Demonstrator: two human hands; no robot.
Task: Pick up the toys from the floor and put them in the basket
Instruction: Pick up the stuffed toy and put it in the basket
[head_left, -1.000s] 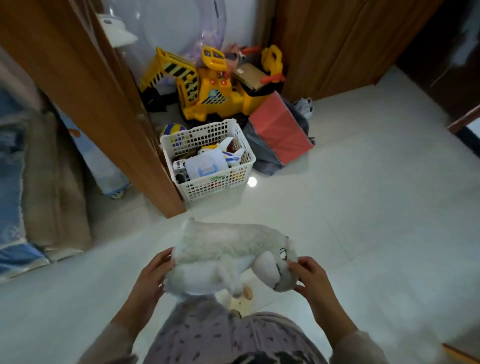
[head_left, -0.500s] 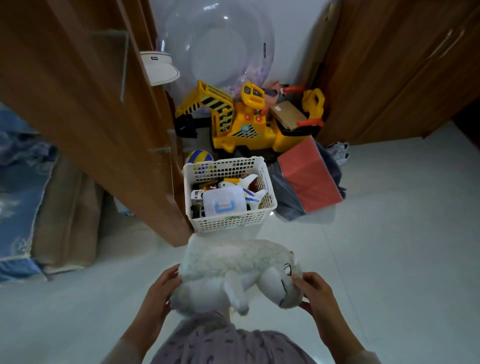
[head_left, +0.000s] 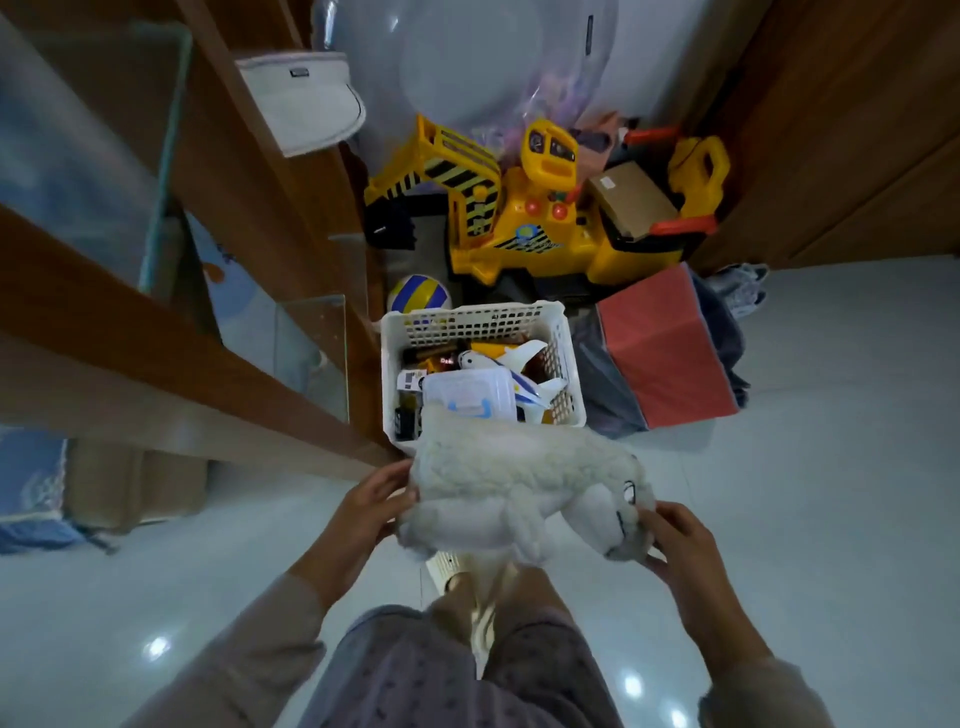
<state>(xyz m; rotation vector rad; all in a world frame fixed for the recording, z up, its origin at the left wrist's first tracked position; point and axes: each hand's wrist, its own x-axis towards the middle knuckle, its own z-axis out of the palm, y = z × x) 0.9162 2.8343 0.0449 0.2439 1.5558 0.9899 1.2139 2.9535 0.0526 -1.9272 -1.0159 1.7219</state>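
Observation:
A white plush sheep (head_left: 511, 488) hangs between both my hands, lying sideways with its head to the right. My left hand (head_left: 371, 512) grips its rear end and my right hand (head_left: 675, 540) grips its head. The plush covers the near edge of a white lattice basket (head_left: 563, 358) standing on the floor just ahead. Inside the basket lie a clear plastic box with a blue latch (head_left: 470, 392), a white toy plane (head_left: 519, 364) and other small toys.
A wooden shelf unit (head_left: 208, 322) rises at the left, right beside the basket. Behind the basket stand a yellow ride-on digger (head_left: 535, 218), a blue-yellow ball (head_left: 418, 296) and a red bag (head_left: 670, 348). Open tiled floor (head_left: 831, 467) spreads to the right.
I have moved closer to the basket; it now lies just beyond the plush sheep, which overlaps its near rim. Both hands keep the same hold.

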